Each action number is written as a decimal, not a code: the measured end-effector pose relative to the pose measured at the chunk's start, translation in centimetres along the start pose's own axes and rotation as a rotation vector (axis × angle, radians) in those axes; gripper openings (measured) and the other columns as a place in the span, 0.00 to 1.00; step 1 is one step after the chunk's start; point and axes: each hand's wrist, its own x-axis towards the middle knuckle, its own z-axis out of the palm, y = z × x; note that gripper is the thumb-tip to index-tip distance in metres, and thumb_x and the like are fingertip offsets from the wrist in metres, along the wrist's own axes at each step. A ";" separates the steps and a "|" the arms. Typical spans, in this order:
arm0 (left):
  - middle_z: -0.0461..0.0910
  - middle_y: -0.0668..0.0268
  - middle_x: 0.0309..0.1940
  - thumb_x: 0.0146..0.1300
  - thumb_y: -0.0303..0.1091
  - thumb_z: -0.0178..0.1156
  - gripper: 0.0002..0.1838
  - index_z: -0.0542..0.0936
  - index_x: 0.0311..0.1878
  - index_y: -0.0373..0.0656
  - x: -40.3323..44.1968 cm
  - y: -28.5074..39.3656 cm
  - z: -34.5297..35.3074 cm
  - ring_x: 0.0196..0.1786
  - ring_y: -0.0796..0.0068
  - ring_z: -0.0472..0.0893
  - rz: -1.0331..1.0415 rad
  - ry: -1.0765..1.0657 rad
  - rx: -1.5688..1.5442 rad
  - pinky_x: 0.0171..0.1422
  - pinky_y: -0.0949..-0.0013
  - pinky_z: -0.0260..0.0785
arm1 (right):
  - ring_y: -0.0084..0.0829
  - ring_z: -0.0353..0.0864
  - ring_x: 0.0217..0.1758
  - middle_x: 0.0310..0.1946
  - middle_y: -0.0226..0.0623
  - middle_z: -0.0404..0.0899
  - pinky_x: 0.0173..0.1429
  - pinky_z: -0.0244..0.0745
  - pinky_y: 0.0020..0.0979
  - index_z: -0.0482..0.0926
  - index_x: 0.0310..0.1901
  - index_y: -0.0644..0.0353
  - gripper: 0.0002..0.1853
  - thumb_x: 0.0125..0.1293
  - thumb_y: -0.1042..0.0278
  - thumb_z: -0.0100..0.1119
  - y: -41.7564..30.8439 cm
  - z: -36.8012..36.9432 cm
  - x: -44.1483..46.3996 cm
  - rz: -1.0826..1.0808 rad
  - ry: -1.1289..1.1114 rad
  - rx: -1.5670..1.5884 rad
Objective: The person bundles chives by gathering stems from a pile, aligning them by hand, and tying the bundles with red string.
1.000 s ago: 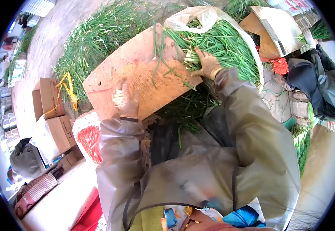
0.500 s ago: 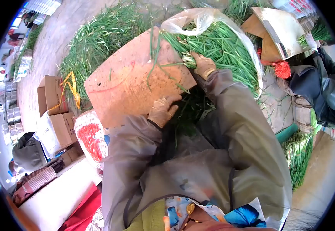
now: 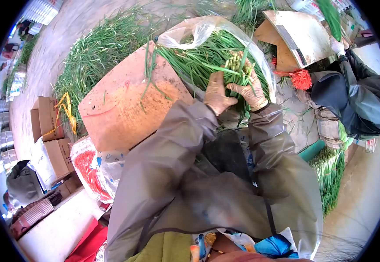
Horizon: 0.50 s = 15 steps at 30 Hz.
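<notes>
My right hand, in a tan glove, is wrapped round a bunch of long green chive-like stalks, their pale cut ends pointing up. Right beside it, my gloved left hand has its fingers stretched up near the side of the bunch and its thumb apart. Both hands are at the near edge of a clear plastic bag heaped with more green stalks. To the left lies a stained, tilted board with a few loose leaves across it.
Loose green leaves are piled beyond the board. Cardboard boxes and a sack with red ties stand at left. A co-worker's gloved hand is near stalks at right, by a white board and a red tie bundle.
My left hand has left the board's edge and moved right, beside the right hand. My right hand now has the bunch raised with its cut ends upward. The co-worker's stalks are lifted higher.
</notes>
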 end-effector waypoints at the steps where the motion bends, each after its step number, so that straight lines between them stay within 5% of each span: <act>1: 0.53 0.45 0.66 0.35 0.45 0.70 0.53 0.57 0.66 0.35 0.5 -0.3 1.4 0.70 0.50 0.51 0.029 -0.080 0.225 0.74 0.62 0.43 | 0.27 0.60 0.65 0.66 0.32 0.58 0.66 0.57 0.29 0.48 0.70 0.58 0.53 0.42 0.86 0.69 -0.2 0.1 -0.3 -0.004 0.007 -0.052; 3: 0.53 0.47 0.67 0.35 0.50 0.68 0.49 0.64 0.63 0.39 0.4 3.0 0.9 0.71 0.50 0.49 0.118 -0.035 0.454 0.75 0.60 0.42 | 0.27 0.60 0.65 0.66 0.33 0.57 0.66 0.58 0.28 0.48 0.69 0.58 0.53 0.42 0.85 0.69 -0.8 0.1 -0.3 -0.058 0.038 0.009; 4: 0.54 0.49 0.67 0.34 0.48 0.69 0.48 0.64 0.64 0.44 0.4 3.9 0.9 0.70 0.49 0.50 -0.005 -0.033 0.471 0.75 0.60 0.39 | 0.27 0.60 0.66 0.67 0.34 0.57 0.66 0.57 0.28 0.48 0.70 0.58 0.53 0.43 0.85 0.69 -1.6 -0.1 -0.2 -0.022 0.071 -0.015; 9: 0.53 0.45 0.67 0.37 0.49 0.74 0.57 0.53 0.68 0.37 1.5 10.3 -5.0 0.71 0.53 0.51 0.362 -0.038 -0.165 0.73 0.62 0.45 | 0.31 0.69 0.60 0.58 0.40 0.69 0.62 0.66 0.30 0.59 0.64 0.62 0.41 0.47 0.80 0.69 -10.8 0.1 2.3 -0.329 0.152 -0.173; 11: 0.55 0.52 0.67 0.39 0.45 0.76 0.60 0.47 0.70 0.37 2.5 12.4 -8.2 0.71 0.60 0.52 0.559 -0.013 -0.323 0.72 0.63 0.46 | 0.29 0.78 0.46 0.45 0.36 0.79 0.55 0.72 0.31 0.72 0.53 0.64 0.25 0.53 0.70 0.66 -16.9 0.6 2.7 -0.158 0.089 -0.352; 13: 0.61 0.60 0.63 0.40 0.39 0.76 0.60 0.45 0.70 0.38 0.6 15.5 -10.6 0.66 0.67 0.60 0.346 -0.231 -1.009 0.67 0.66 0.56 | 0.32 0.79 0.45 0.46 0.37 0.79 0.54 0.74 0.32 0.72 0.54 0.64 0.24 0.55 0.66 0.62 -19.7 1.8 3.2 -0.124 0.011 -0.029; 15: 0.66 0.58 0.58 0.38 0.38 0.77 0.60 0.46 0.70 0.38 -1.1 15.3 -11.5 0.62 0.66 0.65 0.238 -0.399 -0.975 0.66 0.64 0.58 | 0.32 0.79 0.45 0.48 0.39 0.77 0.51 0.75 0.34 0.70 0.55 0.64 0.26 0.55 0.64 0.61 -21.4 5.2 2.5 0.014 -0.115 0.306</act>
